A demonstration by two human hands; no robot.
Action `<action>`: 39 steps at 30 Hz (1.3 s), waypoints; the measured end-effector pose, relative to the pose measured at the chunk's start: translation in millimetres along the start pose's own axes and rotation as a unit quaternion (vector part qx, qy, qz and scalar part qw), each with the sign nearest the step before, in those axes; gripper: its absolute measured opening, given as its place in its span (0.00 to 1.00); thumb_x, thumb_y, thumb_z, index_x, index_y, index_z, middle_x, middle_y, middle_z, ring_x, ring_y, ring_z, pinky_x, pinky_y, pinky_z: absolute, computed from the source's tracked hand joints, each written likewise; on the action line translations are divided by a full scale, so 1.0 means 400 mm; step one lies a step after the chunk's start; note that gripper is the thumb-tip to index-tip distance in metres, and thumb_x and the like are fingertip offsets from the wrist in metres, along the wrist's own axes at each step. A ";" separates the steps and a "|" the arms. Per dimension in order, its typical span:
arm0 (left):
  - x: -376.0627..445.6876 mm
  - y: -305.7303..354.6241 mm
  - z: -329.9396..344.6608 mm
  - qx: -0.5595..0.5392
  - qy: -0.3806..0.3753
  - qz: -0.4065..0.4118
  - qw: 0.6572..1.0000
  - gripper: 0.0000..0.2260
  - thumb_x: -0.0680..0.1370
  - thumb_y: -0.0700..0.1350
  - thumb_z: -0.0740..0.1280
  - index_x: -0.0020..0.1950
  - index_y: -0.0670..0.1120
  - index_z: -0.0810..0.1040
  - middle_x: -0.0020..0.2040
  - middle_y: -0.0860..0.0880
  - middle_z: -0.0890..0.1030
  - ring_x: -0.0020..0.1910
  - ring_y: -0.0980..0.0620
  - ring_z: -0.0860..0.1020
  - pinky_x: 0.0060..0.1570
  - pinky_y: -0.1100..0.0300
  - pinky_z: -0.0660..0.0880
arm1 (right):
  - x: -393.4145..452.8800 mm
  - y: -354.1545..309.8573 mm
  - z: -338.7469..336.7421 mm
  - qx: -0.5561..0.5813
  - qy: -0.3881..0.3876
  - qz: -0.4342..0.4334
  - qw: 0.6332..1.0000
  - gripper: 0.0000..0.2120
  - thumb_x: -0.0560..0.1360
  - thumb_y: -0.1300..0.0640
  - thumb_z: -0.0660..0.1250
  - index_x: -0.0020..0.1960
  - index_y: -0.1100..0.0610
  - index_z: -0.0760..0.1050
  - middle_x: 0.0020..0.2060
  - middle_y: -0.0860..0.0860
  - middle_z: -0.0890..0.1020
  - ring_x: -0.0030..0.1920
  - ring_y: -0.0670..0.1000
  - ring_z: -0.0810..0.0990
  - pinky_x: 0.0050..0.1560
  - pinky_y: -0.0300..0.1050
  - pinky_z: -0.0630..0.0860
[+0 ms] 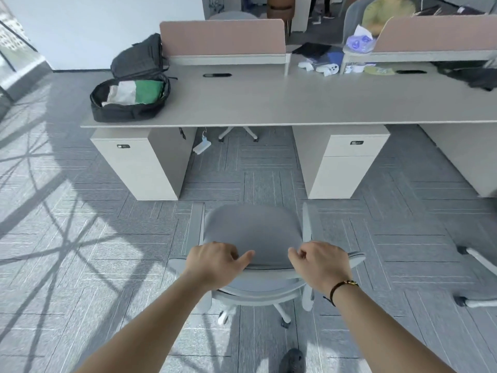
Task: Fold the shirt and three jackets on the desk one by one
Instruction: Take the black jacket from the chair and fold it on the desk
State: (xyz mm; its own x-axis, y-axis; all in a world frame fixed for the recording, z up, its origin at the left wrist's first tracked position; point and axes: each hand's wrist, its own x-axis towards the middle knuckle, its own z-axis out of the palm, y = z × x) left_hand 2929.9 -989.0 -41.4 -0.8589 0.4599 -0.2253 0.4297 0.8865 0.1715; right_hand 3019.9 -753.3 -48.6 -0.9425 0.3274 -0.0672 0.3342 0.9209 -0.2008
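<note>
My left hand (pixel 215 262) and my right hand (pixel 320 262) are held out side by side over the top edge of a grey office chair's backrest (pixel 269 281). Both have their fingers curled in and hold nothing. Whether they touch the backrest is unclear. On the left end of the long desk (pixel 269 106) lies an open black backpack (pixel 129 103) with folded white and green clothes (pixel 134 92) inside. A dark garment (pixel 476 78) lies at the desk's far right end.
The chair seat (pixel 252 230) faces the desk. Two white drawer cabinets (pixel 137 168) (pixel 341 168) stand under the desk. Pink dividers (pixel 223 36) back the desk, with clutter (pixel 330 63) and a seated person (pixel 387 12) beyond. Another chair's base (pixel 476 300) is at right.
</note>
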 end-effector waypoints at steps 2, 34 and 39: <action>0.051 0.035 -0.007 0.001 0.003 -0.008 1.000 0.32 0.73 0.77 0.45 0.33 0.53 0.73 0.32 0.55 0.78 0.39 0.54 0.78 0.46 0.59 0.74 | 0.056 0.036 -0.009 -0.005 -0.003 -0.012 1.000 0.25 0.75 0.40 0.51 0.29 0.56 0.66 0.26 0.49 0.73 0.29 0.48 0.70 0.31 0.41 0.66; 0.382 0.124 -0.059 0.003 0.005 -0.077 0.997 0.31 0.75 0.77 0.47 0.36 0.54 0.75 0.33 0.56 0.77 0.40 0.52 0.77 0.40 0.57 0.68 | 0.460 0.150 -0.062 -0.016 -0.019 -0.080 0.996 0.27 0.77 0.38 0.52 0.33 0.56 0.75 0.29 0.49 0.78 0.34 0.50 0.78 0.39 0.41 0.74; 0.458 0.046 -0.090 0.006 0.005 -0.082 0.997 0.31 0.76 0.76 0.48 0.35 0.54 0.74 0.32 0.56 0.77 0.40 0.52 0.77 0.41 0.57 0.69 | 0.549 0.080 -0.047 -0.020 -0.026 -0.093 0.995 0.29 0.77 0.37 0.50 0.33 0.57 0.75 0.28 0.50 0.78 0.33 0.50 0.77 0.36 0.41 0.72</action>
State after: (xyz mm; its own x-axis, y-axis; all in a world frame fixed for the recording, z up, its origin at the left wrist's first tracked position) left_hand 2770.5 -890.2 -45.0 -0.9204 0.3088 -0.2397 0.2870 0.9501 0.1220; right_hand 2823.8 -647.9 -51.5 -0.9865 0.1410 -0.0831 0.1538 0.9723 -0.1759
